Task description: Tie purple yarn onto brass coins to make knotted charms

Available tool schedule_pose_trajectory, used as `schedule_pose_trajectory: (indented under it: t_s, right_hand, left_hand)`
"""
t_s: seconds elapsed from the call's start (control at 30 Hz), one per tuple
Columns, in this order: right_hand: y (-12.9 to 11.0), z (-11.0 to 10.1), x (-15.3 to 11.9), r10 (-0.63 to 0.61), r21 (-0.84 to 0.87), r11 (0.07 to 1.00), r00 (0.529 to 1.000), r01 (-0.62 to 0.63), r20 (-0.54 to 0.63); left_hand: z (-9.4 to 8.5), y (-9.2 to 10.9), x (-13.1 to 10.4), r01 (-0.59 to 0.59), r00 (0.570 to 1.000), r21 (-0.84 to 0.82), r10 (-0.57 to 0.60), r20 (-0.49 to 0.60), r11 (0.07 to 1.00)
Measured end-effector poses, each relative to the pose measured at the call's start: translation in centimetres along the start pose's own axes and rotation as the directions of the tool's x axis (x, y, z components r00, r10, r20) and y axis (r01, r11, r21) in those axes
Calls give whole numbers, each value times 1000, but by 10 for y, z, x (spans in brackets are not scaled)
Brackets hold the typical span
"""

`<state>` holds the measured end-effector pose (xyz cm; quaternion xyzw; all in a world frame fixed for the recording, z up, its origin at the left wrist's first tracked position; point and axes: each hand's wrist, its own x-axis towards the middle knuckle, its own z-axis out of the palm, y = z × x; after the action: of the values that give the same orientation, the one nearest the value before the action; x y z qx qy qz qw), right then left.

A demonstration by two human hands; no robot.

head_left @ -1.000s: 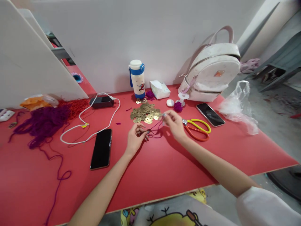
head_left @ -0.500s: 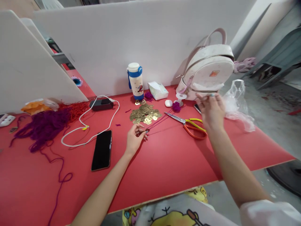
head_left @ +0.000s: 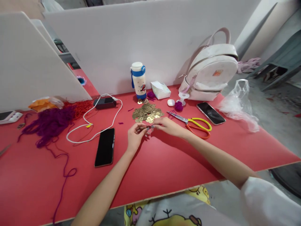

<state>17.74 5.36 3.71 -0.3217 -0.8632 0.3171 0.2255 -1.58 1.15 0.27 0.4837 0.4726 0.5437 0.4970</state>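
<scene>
My left hand [head_left: 136,135] is closed, its fingertips pinching a small coin [head_left: 148,127] with purple thread around it, just in front of the coin pile. From the right, my right hand [head_left: 166,126] meets it, thumb and fingers pinched together at the coin's edge; the fine thread between them is too small to follow. Behind both hands lies a heap of brass-coloured coins [head_left: 148,112]. Scissors [head_left: 185,120] with one yellow and one orange handle lie right of my right hand. A small ball of purple thread [head_left: 178,106] rests beyond the blades.
Behind the coins stand a white and blue bottle [head_left: 139,82] and a tissue pack [head_left: 161,90]. A white backpack [head_left: 211,73], phone [head_left: 211,113] and plastic bag [head_left: 242,103] are at right. Left are another phone [head_left: 105,147], a white cable [head_left: 76,142] and purple yarn [head_left: 50,124].
My right hand has come down and left from near the backpack to meet my left hand at the coin. The phone at right is uncovered. The view has shifted slightly.
</scene>
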Motion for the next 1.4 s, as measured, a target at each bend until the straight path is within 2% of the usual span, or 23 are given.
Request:
schedule_pose_trajectory:
  t_s: [0.1,0.23,0.3,0.4,0.53,0.63,0.77,1.0,1.23,1.33,1.4]
  right_hand:
    - [-6,-22,10,-11,-44,999,998,9,-54]
    - [-18,-38,19,-16,-136,991,1000,17,10]
    - [-24,-40,22,-24,-175,984,999,27,23]
    - [-34,-39,25,-40,-183,982,999,45,30]
    - [-44,-39,25,-34,-150,988,996,47,86]
    - [-47,-37,27,7,-202,979,994,16,112]
    - [-45,-33,30,17,-234,972,991,14,130]
    - [-41,-33,30,47,-266,963,997,-29,63]
    - [-40,-33,30,7,-251,968,999,5,49]
    - [-40,-32,30,15,-257,966,998,-1,55]
    - [-39,-32,31,27,-266,964,998,-12,51]
  left_hand:
    - [-2,-3,2,-26,996,-12,25,-89,1000]
    - [-1,-4,2,-13,995,-34,9,-101,999]
    - [1,-3,1,24,998,-44,-27,-56,999]
    - [2,1,-2,90,993,-49,-86,76,995]
    - [2,3,-6,137,962,-81,-113,250,987]
    - [0,2,-7,159,936,-123,-110,335,980]
    - [1,2,-7,200,926,-143,-140,351,969]
    - [2,8,-9,246,883,-169,-149,445,954]
    - [4,12,-12,245,858,-41,-196,475,969]
    - [5,13,-13,267,834,-47,-206,511,963]
    - [4,11,-11,256,842,-61,-192,504,965]
